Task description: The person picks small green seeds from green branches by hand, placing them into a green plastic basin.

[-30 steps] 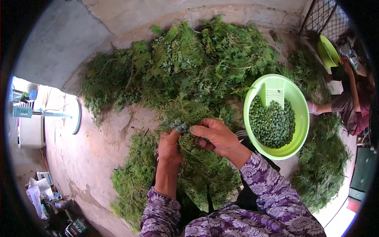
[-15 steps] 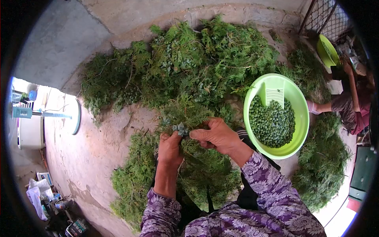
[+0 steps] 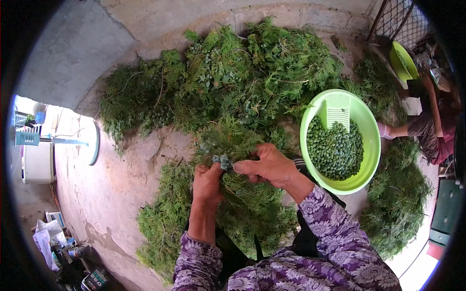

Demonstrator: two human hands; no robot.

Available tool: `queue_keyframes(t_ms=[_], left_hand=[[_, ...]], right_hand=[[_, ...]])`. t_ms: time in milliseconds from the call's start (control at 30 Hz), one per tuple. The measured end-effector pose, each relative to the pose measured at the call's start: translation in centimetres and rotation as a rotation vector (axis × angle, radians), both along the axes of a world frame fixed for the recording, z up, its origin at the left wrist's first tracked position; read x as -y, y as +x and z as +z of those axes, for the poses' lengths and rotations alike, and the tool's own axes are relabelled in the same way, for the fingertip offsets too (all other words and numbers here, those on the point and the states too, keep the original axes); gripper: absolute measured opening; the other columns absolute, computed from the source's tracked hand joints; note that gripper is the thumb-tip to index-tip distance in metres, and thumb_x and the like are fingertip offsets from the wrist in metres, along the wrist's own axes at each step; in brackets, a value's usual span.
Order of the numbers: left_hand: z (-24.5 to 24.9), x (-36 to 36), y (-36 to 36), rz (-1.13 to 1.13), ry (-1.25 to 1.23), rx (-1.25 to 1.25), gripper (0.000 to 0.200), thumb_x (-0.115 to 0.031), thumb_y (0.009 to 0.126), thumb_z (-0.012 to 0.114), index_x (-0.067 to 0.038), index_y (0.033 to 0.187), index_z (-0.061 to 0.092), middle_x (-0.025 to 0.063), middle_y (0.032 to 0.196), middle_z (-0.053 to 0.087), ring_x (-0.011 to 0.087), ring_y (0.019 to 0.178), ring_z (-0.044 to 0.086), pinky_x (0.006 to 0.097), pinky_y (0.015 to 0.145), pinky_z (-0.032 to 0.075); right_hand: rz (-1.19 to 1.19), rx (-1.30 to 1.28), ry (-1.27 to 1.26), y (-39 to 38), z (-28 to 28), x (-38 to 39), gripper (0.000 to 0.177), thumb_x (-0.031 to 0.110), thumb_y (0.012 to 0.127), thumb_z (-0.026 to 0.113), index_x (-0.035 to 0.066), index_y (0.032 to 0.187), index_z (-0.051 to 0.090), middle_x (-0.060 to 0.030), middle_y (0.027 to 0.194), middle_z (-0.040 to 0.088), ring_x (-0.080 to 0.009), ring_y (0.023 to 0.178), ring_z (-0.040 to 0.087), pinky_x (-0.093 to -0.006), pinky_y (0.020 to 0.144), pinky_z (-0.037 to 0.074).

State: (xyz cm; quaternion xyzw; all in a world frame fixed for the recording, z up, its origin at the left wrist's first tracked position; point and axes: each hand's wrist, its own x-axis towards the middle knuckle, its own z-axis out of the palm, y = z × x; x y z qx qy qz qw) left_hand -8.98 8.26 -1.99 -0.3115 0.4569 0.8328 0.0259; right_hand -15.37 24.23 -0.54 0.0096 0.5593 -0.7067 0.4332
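Note:
My left hand [image 3: 208, 183] is closed around a leafy evergreen sprig [image 3: 228, 138], its thumb against a cluster of small blue-green cones [image 3: 223, 160]. From the right, my right hand [image 3: 271, 166] pinches at the edge of that same cluster. Its thumb lies by the cones, while the other fingertips are curled under and partly hidden. Beside my right forearm stands a light green basin [image 3: 374, 145] with a ridged washboard panel. Many loose green cones [image 3: 335, 153] fill its lower part.
A large heap of evergreen branches [image 3: 218, 72] lies ahead along the wall. More cut branches [image 3: 165, 218] cover the floor by my legs, and another pile [image 3: 395, 203] is at right. A seated person [image 3: 437, 121] is at far right near a second green basin [image 3: 403, 60].
Both hands stay at the cone cluster with only slight shifts. My left hand has edged a little left; the basin and heaps are as before.

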Motion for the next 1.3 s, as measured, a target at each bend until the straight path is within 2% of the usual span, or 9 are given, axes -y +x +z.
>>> queue_keyframes(t_ms=[333,500,667,733,800,1033,1100,1133,1300], left_hand=[[0.9,0.0,-0.1,-0.033,0.108,-0.068,0.019,-0.008,0.078,0.058,-0.007,0.087,0.041,0.0066,0.087,0.055,0.0183,0.078,0.056,0.0344,0.067,0.047],[0.6,0.1,0.5,0.076,0.103,-0.011,0.022,-0.011,0.076,0.060,-0.008,0.084,0.040,0.0064,0.086,0.053,0.0170,0.072,0.054,0.0352,0.063,0.046],[-0.1,0.3,0.2,0.146,-0.017,0.021,0.019,-0.013,0.074,0.060,-0.008,0.082,0.044,0.0052,0.080,0.052,0.0165,0.062,0.051,0.0362,0.055,0.044],[-0.1,1.9,-0.2,0.030,0.310,-0.148,0.016,-0.014,0.073,0.058,-0.006,0.084,0.049,0.0052,0.074,0.052,0.0156,0.058,0.048,0.0335,0.049,0.039],[-1.3,3.8,-0.3,0.015,0.454,-0.319,0.018,-0.014,0.073,0.055,-0.003,0.087,0.052,0.0065,0.071,0.052,0.0155,0.053,0.043,0.0307,0.045,0.033],[-1.0,4.7,0.2,0.160,0.511,-0.316,0.023,-0.011,0.073,0.051,0.000,0.094,0.051,0.0064,0.078,0.052,0.0144,0.052,0.038,0.0302,0.046,0.029],[-0.9,5.0,0.1,0.095,0.531,-0.439,0.022,-0.010,0.075,0.050,0.000,0.095,0.051,0.0073,0.080,0.053,0.0141,0.051,0.037,0.0299,0.046,0.030],[-0.8,5.0,0.1,0.101,0.533,-0.445,0.022,-0.010,0.075,0.050,0.000,0.095,0.051,0.0073,0.080,0.053,0.0141,0.051,0.037,0.0299,0.046,0.030],[-0.5,4.8,0.6,0.121,0.372,-0.379,0.018,-0.008,0.078,0.052,0.001,0.094,0.052,0.0112,0.083,0.057,0.0189,0.064,0.054,0.0326,0.046,0.043]], right_hand=[[0.020,-0.213,-0.008,0.2,0.8,0.3,0.022,0.019,0.069,0.072,0.002,0.076,0.061,-0.0020,0.061,0.057,-0.0075,0.044,0.047,-0.0205,0.040,0.038],[0.087,0.222,-0.137,0.9,1.5,0.1,0.012,0.011,0.071,0.065,0.001,0.075,0.060,-0.0065,0.061,0.057,-0.0094,0.044,0.048,-0.0207,0.039,0.036],[0.180,0.278,-0.228,0.5,1.0,-0.6,0.016,0.016,0.073,0.062,0.001,0.077,0.060,-0.0054,0.061,0.057,-0.0071,0.042,0.047,-0.0173,0.037,0.035],[0.297,0.231,-0.241,0.1,1.4,-1.4,0.020,0.021,0.074,0.061,0.002,0.078,0.061,-0.0034,0.062,0.057,-0.0057,0.042,0.047,-0.0155,0.038,0.036],[0.310,0.069,-0.084,-0.2,2.0,-2.3,0.020,0.022,0.075,0.059,0.002,0.081,0.061,-0.0027,0.062,0.057,-0.0056,0.044,0.049,-0.0159,0.038,0.037],[-0.514,-0.489,0.391,-4.6,1.3,-8.6,0.019,0.009,0.070,0.056,0.005,0.088,0.060,-0.0034,0.064,0.057,-0.0047,0.048,0.048,-0.0172,0.041,0.036],[-0.396,-0.984,1.200,-5.3,-0.7,-12.0,0.030,0.013,0.070,0.054,0.007,0.099,0.059,-0.0120,0.082,0.062,-0.0225,0.077,0.061,-0.0337,0.067,0.048],[-0.316,-0.895,1.378,-5.4,-1.2,-13.4,0.033,0.015,0.069,0.054,0.008,0.102,0.059,-0.0161,0.101,0.058,-0.0301,0.093,0.055,-0.0367,0.084,0.043],[-0.426,-1.101,1.606,-5.4,-3.6,-16.0,0.031,0.015,0.070,0.055,0.008,0.099,0.060,-0.0138,0.106,0.056,-0.0299,0.093,0.055,-0.0352,0.083,0.043]])
